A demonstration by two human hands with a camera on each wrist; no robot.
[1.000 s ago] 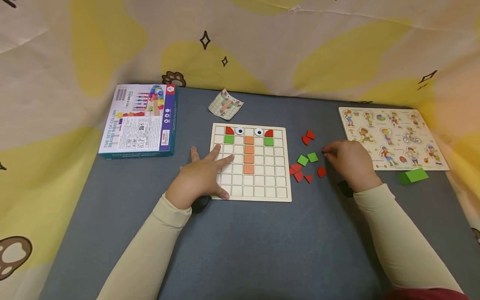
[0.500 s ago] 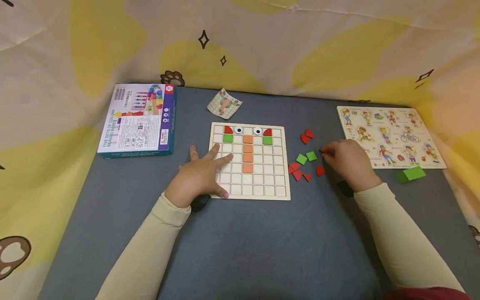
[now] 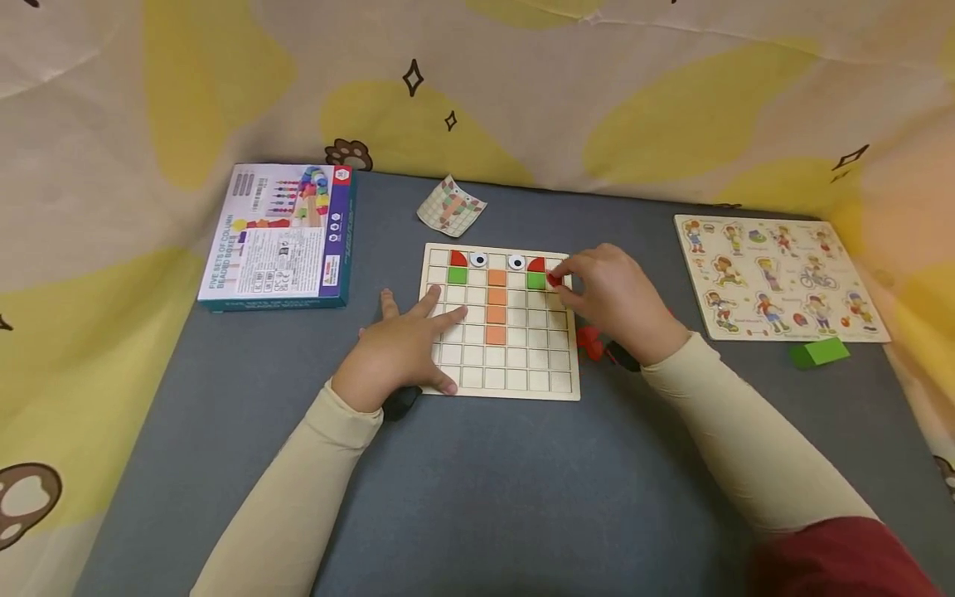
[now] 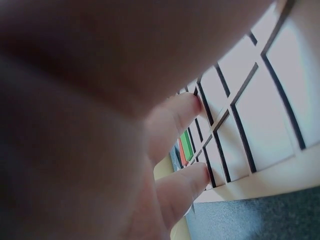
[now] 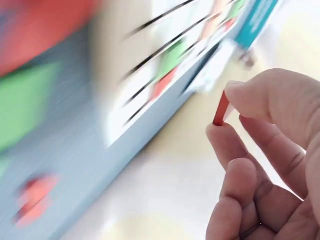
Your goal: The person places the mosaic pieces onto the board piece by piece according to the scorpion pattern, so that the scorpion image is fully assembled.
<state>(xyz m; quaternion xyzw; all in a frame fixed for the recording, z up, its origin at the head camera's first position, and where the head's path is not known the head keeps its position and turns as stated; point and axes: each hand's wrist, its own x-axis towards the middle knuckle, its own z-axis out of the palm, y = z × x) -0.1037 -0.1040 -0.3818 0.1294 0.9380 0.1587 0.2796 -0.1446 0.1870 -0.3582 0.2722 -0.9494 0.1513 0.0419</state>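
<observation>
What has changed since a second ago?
The right hand moved left, from beyond the loose red and green pieces to the upper right of the pale wooden grid board, carrying a thin red piece in a pinch. The left hand stays spread on the board; the coloured pieces already laid there look unchanged.

L hand & R hand are bare. L sleeve & R sleeve are long, close-fitting, cream-beige, w/ band-like ends. Dk red fabric tops R sleeve. Sm. L blk unit & R blk unit sit under wrists.
</observation>
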